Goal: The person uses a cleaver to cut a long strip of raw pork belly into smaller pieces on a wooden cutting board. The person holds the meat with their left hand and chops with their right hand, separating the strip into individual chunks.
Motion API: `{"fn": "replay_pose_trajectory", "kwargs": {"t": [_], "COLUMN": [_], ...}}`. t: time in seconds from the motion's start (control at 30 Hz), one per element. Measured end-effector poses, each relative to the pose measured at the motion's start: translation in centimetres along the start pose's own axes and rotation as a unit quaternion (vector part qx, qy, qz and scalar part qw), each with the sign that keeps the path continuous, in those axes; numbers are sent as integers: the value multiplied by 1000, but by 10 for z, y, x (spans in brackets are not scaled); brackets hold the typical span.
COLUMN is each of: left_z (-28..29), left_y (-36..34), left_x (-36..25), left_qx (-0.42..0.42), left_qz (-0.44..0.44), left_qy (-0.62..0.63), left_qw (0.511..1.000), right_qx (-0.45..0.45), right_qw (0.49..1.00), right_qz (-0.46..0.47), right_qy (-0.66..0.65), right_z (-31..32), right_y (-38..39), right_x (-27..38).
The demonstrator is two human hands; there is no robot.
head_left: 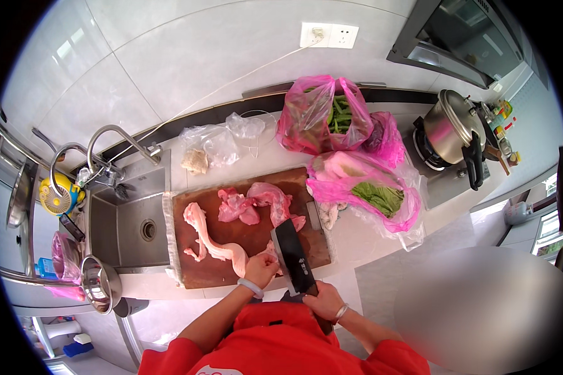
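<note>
My right hand (pixel 326 301) grips the wooden handle of a cleaver (pixel 292 253). The dark, broad blade slants up and left over the near right part of a brown cutting board (pixel 266 178). Just left of the blade, my left hand (pixel 261 269) is closed on a pale bit of raw meat at the board's near edge. From that hand a long pale strip of raw meat (pixel 218 248) curves up to the left. Redder raw meat pieces (pixel 236 206) and another raw meat piece (pixel 271 199) lie farther back; the blade tip partly hides one's lower end.
A steel sink (pixel 116 228) with a faucet adjoins the board's left side. Pink plastic bags with green vegetables (pixel 339 115) and leafy greens (pixel 378 199) crowd the back right. Beyond them, a pressure cooker (pixel 449 128) stands on the stove. A steel bowl (pixel 101 284) sits by the sink.
</note>
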State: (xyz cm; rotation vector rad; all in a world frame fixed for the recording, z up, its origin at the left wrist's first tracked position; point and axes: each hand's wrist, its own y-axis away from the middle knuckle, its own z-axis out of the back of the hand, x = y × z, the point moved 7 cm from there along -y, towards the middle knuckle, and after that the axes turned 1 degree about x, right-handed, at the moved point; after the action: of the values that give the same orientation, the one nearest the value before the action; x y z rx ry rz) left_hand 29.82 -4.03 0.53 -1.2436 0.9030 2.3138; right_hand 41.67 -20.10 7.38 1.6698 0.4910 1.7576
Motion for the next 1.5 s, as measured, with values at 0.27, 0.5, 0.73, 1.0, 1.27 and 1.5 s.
{"fn": "replay_pose_trajectory", "kwargs": {"t": [0.27, 0.5, 0.73, 1.0, 1.27, 1.5], "left_z": [2, 22, 18, 5, 15, 12], "left_y": [4, 19, 12, -4, 5, 6], "left_x": [-7, 6, -30, -8, -7, -5], "left_qx": [59, 22, -137, -60, -84, -58], "left_qz": [-75, -26, -109, -38, -11, -23], "left_qy": [-41, -51, -95, -177, -84, -57], "left_qw": [995, 998, 980, 982, 993, 996], "right_qx": [-83, -89, -103, -89, -13, -26], "right_qw": [991, 996, 992, 990, 1000, 1000], "right_qz": [92, 28, 65, 76, 25, 3], "right_qy": [49, -13, -4, 73, -4, -11], "right_z": [-14, -2, 11, 9, -4, -17], "right_y": [-33, -38, -18, -20, -20, -16], "right_x": [9, 10, 22, 20, 24, 12]}}
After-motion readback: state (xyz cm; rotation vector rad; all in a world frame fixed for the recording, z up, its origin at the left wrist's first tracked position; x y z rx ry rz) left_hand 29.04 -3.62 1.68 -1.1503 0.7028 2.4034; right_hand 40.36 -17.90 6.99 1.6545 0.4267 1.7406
